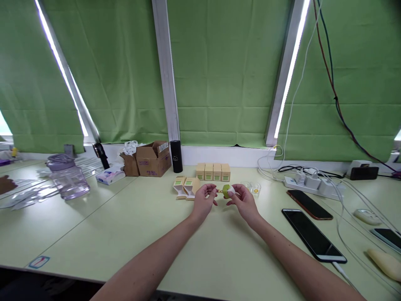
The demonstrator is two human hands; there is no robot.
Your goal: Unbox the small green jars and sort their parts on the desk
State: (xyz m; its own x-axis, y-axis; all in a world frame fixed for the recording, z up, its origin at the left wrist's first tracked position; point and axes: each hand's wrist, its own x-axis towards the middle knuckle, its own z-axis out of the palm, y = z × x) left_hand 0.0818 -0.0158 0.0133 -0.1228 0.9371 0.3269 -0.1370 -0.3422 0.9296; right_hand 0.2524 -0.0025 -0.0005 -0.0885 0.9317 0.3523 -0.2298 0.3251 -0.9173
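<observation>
A small, rounded green-and-white keychain (227,191) is held up above the table between my two hands. My right hand (245,202) grips its white end between thumb and fingers. At the other end is a tiny gold-coloured clasp, pinched by the fingertips of my left hand (204,200). Two open kraft boxes (185,187) lie just left of my left hand, their lids spread. Behind my hands, several closed kraft boxes (213,172) with green labels stand in a row. Small clear plastic containers (255,189), one with something yellow in it, sit beyond my right hand.
A black cylinder (176,156) and a cardboard carton (153,159) stand at the back left, near a tissue pack (110,174) and a clear jug (68,177). On the right lie phones (314,234), a power strip (310,182), a mouse (367,217) and loose white cables.
</observation>
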